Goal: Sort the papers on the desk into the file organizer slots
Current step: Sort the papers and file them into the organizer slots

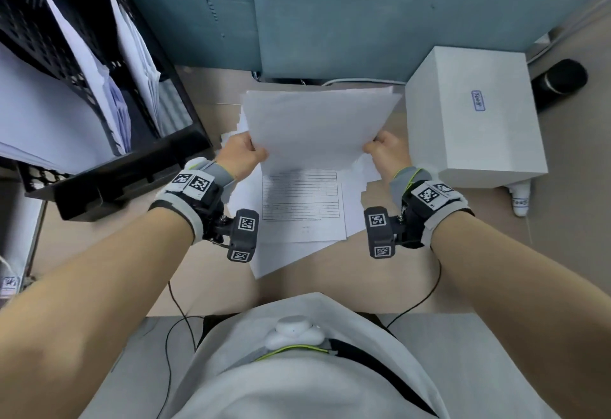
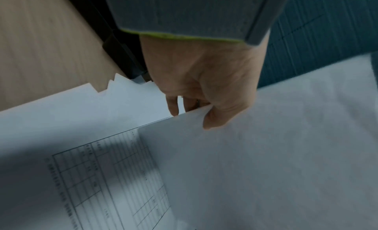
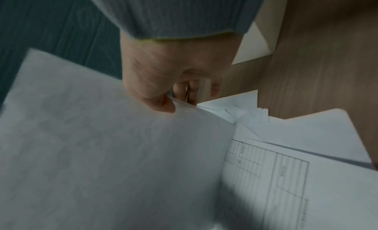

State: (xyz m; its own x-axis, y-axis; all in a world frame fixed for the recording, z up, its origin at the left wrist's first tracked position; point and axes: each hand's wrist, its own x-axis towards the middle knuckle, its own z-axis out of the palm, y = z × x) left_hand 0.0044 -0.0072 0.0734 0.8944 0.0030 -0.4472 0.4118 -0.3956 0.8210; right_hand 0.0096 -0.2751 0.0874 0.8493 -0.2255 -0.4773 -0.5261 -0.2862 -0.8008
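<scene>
Hands first: my left hand (image 1: 243, 154) and right hand (image 1: 385, 152) each pinch a near corner of one blank white sheet (image 1: 317, 121), thumb on top and fingers curled beneath, lifting it clear of the desk (image 1: 496, 236) so that it slopes up and away from me. Under it, nearer to me, the loose pile of papers (image 1: 297, 236) lies fanned on the wood, its top page a printed form (image 1: 301, 195) with ruled rows; ragged corners of other pages stick out at both sides of the pile.

At the left, the black file organizer (image 1: 132, 173) stands on the desk with its slots tilted back. At least three of its slots already hold white papers (image 1: 132, 51), some leaning against the perforated dividers. Its front lip sits just beside my left hand.

At the right, a white box (image 1: 476, 121) with a small blue label stands close to my right hand, a small white bottle (image 1: 521, 202) lying at its near corner. Farther right is a black cylinder (image 1: 558, 82). A teal partition (image 1: 363, 15) closes off the far edge.
</scene>
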